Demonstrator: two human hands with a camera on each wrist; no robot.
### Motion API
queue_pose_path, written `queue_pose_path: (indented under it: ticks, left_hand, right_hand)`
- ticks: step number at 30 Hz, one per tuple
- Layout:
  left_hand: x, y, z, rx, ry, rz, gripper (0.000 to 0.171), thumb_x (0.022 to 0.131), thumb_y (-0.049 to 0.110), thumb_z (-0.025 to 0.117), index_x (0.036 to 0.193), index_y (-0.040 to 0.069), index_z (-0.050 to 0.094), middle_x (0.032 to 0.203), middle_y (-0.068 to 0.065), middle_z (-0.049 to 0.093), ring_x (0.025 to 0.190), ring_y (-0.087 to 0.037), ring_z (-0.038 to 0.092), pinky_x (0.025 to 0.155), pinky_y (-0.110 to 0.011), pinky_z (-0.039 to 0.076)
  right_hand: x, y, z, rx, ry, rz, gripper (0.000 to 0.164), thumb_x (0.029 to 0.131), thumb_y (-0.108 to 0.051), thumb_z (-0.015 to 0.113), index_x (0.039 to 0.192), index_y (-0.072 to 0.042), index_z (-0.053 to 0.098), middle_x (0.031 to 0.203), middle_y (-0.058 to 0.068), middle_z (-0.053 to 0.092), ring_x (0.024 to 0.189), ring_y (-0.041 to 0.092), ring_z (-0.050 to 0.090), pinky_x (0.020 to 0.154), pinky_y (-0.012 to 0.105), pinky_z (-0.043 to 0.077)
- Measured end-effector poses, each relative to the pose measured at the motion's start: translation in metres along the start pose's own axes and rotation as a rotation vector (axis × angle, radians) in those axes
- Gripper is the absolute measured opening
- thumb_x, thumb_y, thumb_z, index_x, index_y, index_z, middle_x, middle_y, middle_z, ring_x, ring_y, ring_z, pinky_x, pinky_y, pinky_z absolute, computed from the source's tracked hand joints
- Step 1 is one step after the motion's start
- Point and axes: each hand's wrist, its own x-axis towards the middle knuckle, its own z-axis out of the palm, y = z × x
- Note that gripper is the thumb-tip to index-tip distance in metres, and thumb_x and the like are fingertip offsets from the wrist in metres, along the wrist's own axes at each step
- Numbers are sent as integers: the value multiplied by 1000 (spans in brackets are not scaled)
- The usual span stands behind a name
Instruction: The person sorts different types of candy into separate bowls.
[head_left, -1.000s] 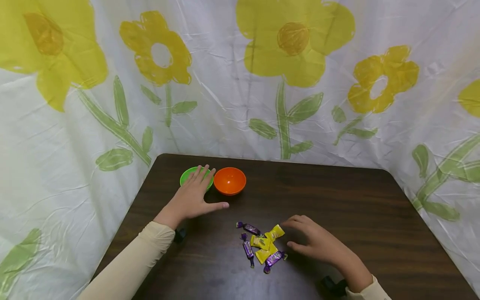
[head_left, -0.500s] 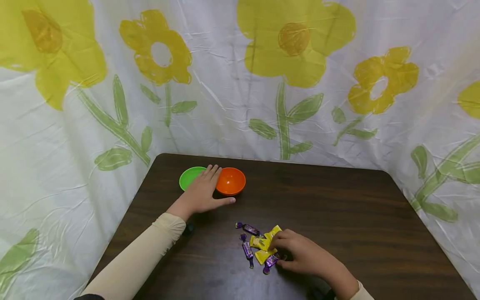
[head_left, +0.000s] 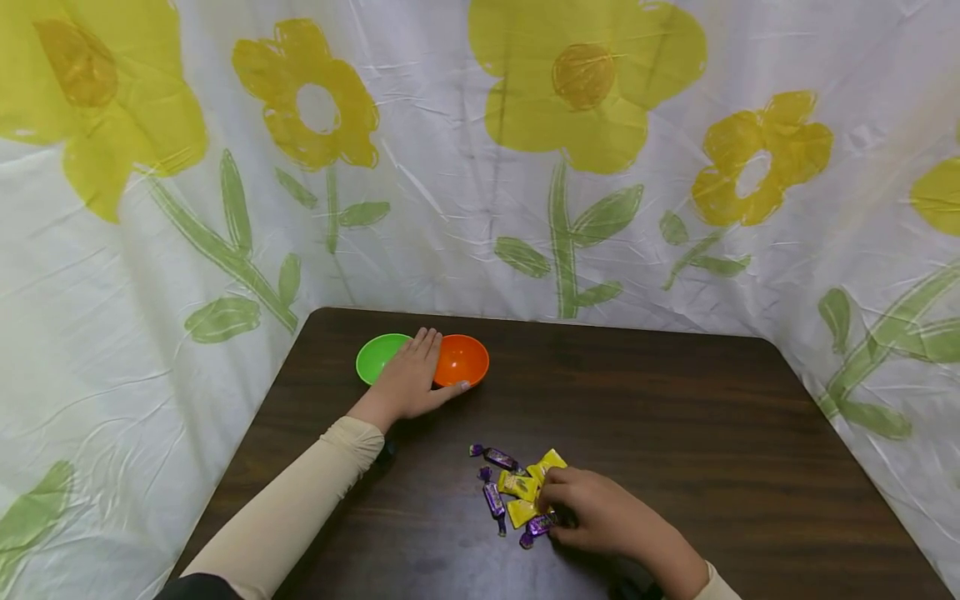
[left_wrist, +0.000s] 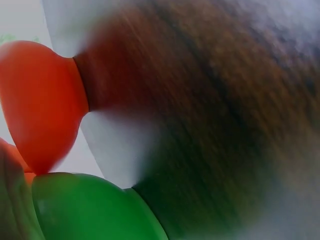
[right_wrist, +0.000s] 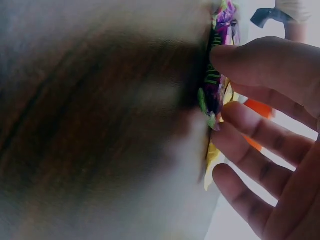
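At the back left stand a green bowl (head_left: 372,358) and an orange bowl (head_left: 463,360), side by side. My left hand (head_left: 408,379) lies over where they meet, fingers straight, thumb along the orange bowl's near rim. The left wrist view shows both bowls from the side, with part of the hand at the left edge. Nearer the front, my right hand (head_left: 603,512) pinches a purple-wrapped candy (right_wrist: 215,82), its thumb on the wrapper and fingers bent behind. Beside it lie yellow candies (head_left: 517,486) and two more purple candies (head_left: 493,502), partly covered by the hand.
The dark wooden table (head_left: 675,400) reaches back to a white curtain (head_left: 442,250) printed with yellow flowers. The candies lie in a loose cluster at the middle front of the table, well apart from the bowls.
My left hand has slid right from over the green bowl to between both bowls. The right hand has moved left and down onto the candies, its fingers closing on a purple one.
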Motion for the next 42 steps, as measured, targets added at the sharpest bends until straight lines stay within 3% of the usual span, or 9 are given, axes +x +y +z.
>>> queue_pose_path:
  ticks: [12, 18, 23, 31, 42]
  left_hand:
    - [2, 3, 0, 65, -42, -20, 108, 101, 79, 36, 167, -5, 17, 177, -23, 15, 166, -38, 10, 135, -53, 12]
    - [2, 4, 0, 83, -33, -24, 107, 102, 78, 36, 167, -5, 18, 176, -24, 17, 166, -39, 12, 135, -53, 13]
    - [2, 5, 0, 90, -19, -25, 106, 102, 77, 37, 167, -6, 20, 176, -24, 19, 166, -39, 13, 135, -53, 13]
    - [0, 6, 4, 107, -39, -19, 107, 102, 77, 36, 166, -7, 19, 175, -26, 19, 165, -41, 14, 135, -54, 14]
    - [0, 8, -1, 97, -20, -14, 105, 103, 75, 39, 166, -8, 22, 175, -26, 20, 165, -41, 16, 134, -54, 15]
  right_hand:
    - [0, -3, 3, 12, -63, 99, 16, 89, -14, 83, 94, -25, 72, 95, -18, 64, 80, -5, 52, 72, 21, 52]
    - [-4, 1, -3, 85, -45, 72, 17, 91, -15, 83, 98, -26, 72, 96, -17, 65, 80, -4, 55, 71, 19, 53]
    - [-5, 17, -20, 144, 52, 64, 19, 93, -14, 82, 103, -26, 71, 100, -15, 65, 83, -2, 59, 72, 21, 55]
    - [16, 45, -36, 59, 381, 45, 22, 89, -7, 85, 104, -18, 73, 100, -8, 67, 81, 10, 60, 70, 28, 56]
    - [89, 67, -43, 75, 454, 207, 16, 93, -15, 82, 108, -16, 77, 105, 0, 70, 89, 13, 63, 79, 35, 57]
